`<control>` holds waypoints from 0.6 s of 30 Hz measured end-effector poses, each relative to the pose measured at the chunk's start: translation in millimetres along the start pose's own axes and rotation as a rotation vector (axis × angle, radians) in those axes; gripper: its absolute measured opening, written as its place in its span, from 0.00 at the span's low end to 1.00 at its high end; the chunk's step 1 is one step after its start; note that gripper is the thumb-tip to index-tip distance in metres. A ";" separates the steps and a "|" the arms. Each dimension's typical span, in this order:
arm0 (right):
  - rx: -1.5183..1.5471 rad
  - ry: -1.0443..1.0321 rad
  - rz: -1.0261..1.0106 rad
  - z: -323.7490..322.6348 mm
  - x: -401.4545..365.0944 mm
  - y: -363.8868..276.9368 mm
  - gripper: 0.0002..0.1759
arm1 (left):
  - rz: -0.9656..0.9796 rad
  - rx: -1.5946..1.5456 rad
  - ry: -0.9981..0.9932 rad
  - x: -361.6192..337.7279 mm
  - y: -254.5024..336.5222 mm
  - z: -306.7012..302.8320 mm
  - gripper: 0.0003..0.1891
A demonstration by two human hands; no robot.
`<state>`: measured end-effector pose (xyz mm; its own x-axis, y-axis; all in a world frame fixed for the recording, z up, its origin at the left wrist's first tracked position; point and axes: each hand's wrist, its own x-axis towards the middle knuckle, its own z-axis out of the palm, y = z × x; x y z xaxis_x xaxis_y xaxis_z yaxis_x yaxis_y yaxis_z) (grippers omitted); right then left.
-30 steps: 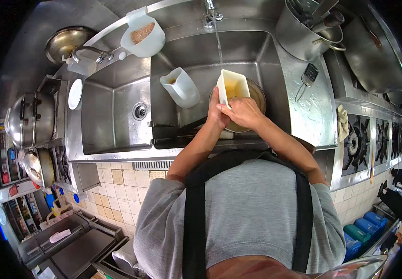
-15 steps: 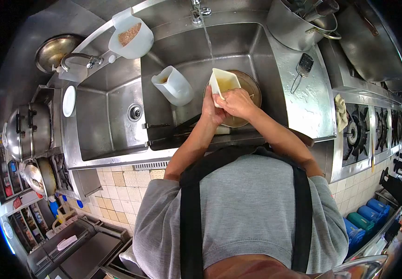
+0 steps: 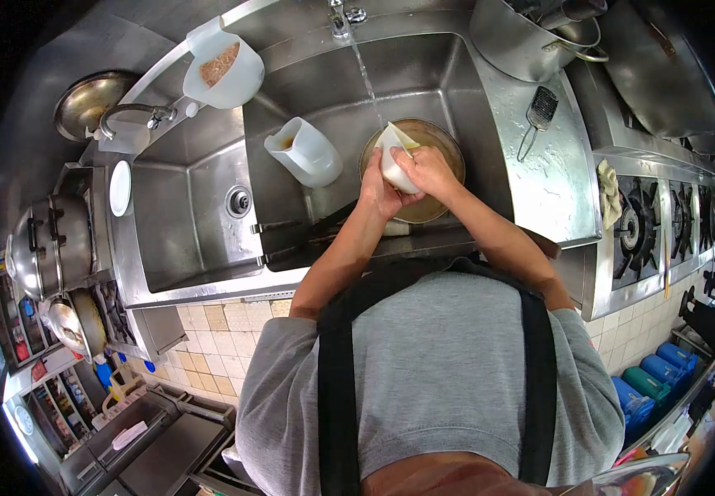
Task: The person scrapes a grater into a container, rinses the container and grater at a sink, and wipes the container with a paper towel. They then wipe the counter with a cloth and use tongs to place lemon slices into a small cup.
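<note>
Both my hands grip a white rectangular plastic container (image 3: 394, 171) above the right sink basin (image 3: 316, 91). My left hand (image 3: 380, 192) wraps its lower left side, fingers closed around it. My right hand (image 3: 429, 171) holds the right side, its thumb across the front wall. The container is tilted, and a bit of its yellowish inside shows at the rim. Water from the tap (image 3: 341, 23) runs down close to its upper corner. Under the container a round metal pan (image 3: 448, 140) lies in the basin. To its left a white plastic jug (image 3: 316, 159) leans on its side.
Another white jug (image 3: 246, 83) with brownish contents stands on the left rim. A grater (image 3: 542, 108) lies on the right drainboard (image 3: 551, 186), below a big pot (image 3: 510, 45). Gas burners (image 3: 638, 219) are further right. The left basin (image 3: 188, 215) has a drain.
My hands have turned the container, so its outer wall faces me and less of its yellowish inside shows. The whole view has shifted slightly.
</note>
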<state>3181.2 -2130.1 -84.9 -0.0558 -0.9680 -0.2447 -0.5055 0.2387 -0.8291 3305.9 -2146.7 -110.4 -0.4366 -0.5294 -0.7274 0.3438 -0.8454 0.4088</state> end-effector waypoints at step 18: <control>0.787 0.165 0.351 -9.4 28.2 70.1 0.36 | 0.438 1.274 0.095 84.9 129.0 -40.4 0.25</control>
<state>3136.0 -2141.5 -145.2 -0.2513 -0.8130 -0.5252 0.3011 0.4500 -0.8407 3346.7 -2297.8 -141.6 -0.4144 -0.8071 -0.4205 -0.5879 -0.1153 0.8007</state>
